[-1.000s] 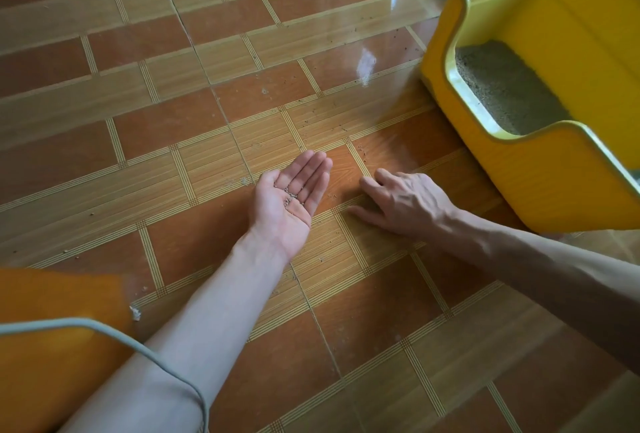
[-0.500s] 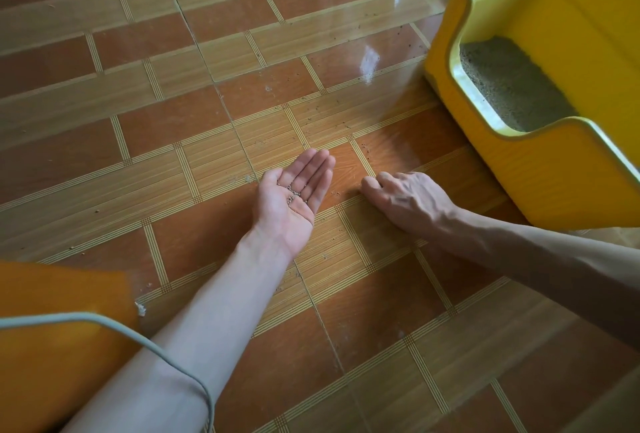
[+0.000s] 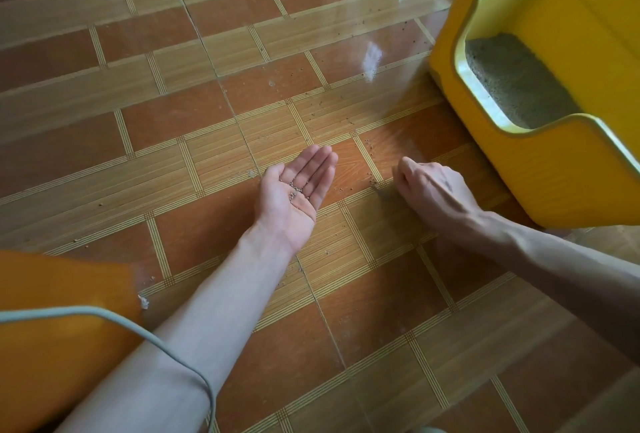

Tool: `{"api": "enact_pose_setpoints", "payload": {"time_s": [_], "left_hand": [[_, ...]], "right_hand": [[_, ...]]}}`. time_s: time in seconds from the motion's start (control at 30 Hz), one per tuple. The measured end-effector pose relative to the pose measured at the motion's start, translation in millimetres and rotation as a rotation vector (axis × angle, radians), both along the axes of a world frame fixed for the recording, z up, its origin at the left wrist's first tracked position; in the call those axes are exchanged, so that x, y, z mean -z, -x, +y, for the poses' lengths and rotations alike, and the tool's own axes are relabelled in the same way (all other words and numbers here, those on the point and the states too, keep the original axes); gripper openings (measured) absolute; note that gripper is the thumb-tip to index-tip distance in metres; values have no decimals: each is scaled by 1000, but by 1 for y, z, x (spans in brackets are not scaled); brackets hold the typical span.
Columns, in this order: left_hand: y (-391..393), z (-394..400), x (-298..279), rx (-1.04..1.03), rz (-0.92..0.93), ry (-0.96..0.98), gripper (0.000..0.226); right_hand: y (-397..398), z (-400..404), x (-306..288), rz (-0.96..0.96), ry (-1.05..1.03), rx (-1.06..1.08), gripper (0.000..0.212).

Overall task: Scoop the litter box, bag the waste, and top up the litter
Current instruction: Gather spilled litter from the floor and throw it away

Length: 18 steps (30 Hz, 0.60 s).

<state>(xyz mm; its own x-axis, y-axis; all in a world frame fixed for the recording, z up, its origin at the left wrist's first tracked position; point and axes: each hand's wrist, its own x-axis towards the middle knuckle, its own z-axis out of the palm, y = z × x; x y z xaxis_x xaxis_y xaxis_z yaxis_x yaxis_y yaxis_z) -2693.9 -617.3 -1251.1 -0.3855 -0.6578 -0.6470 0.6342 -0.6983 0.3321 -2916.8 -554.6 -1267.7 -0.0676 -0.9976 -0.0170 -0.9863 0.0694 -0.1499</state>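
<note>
My left hand [image 3: 287,214] lies palm up just above the tiled floor, fingers straight, with a small heap of grey litter granules [image 3: 297,189] in the palm. To its right, my right hand [image 3: 429,186] is knuckles up on the floor. Its fingers are curled down and the tips pinch at loose granules [image 3: 372,180] scattered on the tile. The yellow litter box [image 3: 554,169] stands at the right, close behind my right hand, with grey litter [image 3: 512,82] inside. No scoop or bag is in view.
More stray granules dot the glossy orange and tan floor tiles [image 3: 207,34] ahead of my hands. An orange surface [image 3: 52,294] fills the lower left corner, crossed by a grey cable [image 3: 156,339] over my left forearm.
My right hand's fingers went from lying flat on the tile to curled with the tips bunched. My left hand stayed palm up with its granules.
</note>
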Motion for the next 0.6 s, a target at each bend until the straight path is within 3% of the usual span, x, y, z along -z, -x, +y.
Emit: {"api": "enact_pose_setpoints", "payload": {"time_s": [0.3, 0.43, 0.6], "left_hand": [[5, 2, -2, 20, -10, 7, 58], [5, 2, -1, 16, -12, 3, 58], [4, 3, -1, 20, -17, 5, 58]], "right_hand": [[-8, 3, 15, 79, -100, -106, 28], [-7, 8, 21, 152, 35, -205, 53], [-2, 7, 20, 245, 57, -166, 60]]}}
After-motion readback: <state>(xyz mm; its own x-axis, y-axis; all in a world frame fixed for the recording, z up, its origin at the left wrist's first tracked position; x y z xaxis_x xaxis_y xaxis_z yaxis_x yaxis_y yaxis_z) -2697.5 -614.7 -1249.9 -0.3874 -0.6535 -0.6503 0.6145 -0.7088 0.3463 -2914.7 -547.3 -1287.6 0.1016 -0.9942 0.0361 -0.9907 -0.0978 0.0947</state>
